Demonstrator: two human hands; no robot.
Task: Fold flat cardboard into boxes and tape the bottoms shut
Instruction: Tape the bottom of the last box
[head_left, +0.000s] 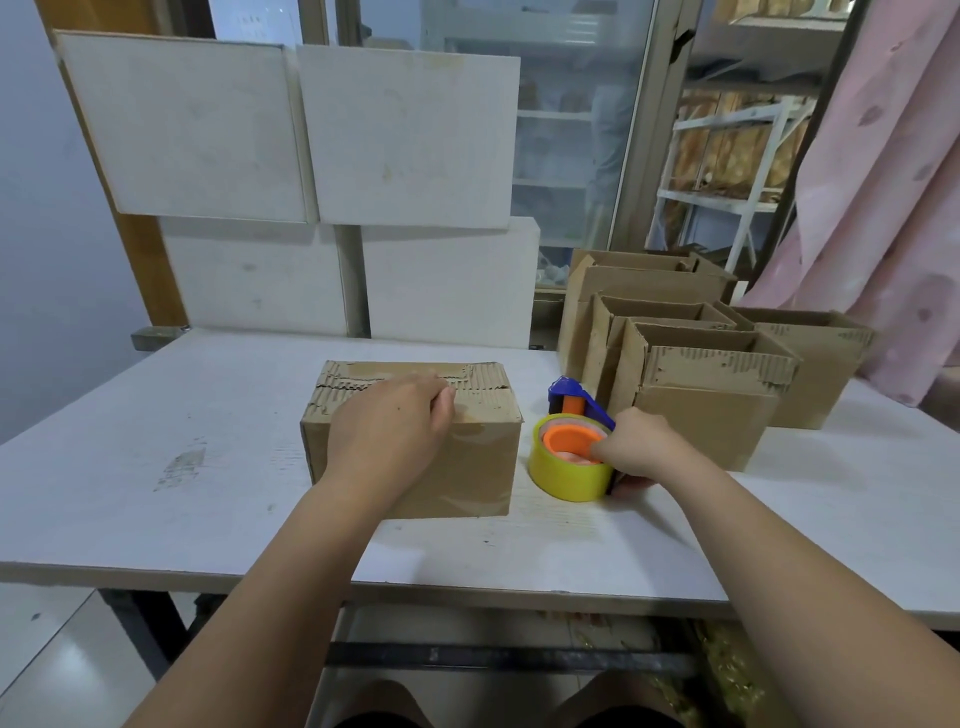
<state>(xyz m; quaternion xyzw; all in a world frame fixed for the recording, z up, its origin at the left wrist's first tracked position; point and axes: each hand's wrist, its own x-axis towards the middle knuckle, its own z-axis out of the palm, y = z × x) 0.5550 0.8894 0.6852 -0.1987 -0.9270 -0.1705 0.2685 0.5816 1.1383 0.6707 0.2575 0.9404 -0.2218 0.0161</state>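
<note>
A folded brown cardboard box (478, 467) stands on the white table (156, 467) with its closed flaps facing up. My left hand (389, 431) rests on top of the box, fingers curled over the flap seam. Right of the box sits a tape dispenser (571, 452) with a yellow tape roll, an orange hub and a blue frame. My right hand (641, 449) grips the dispenser's handle from the right side, with the dispenser still on the table.
Several folded open-topped boxes (706, 384) stand grouped at the right rear of the table. White boards (291, 135) lean against the back. A pink curtain (883, 182) hangs at the far right. My knees show under the table's front edge.
</note>
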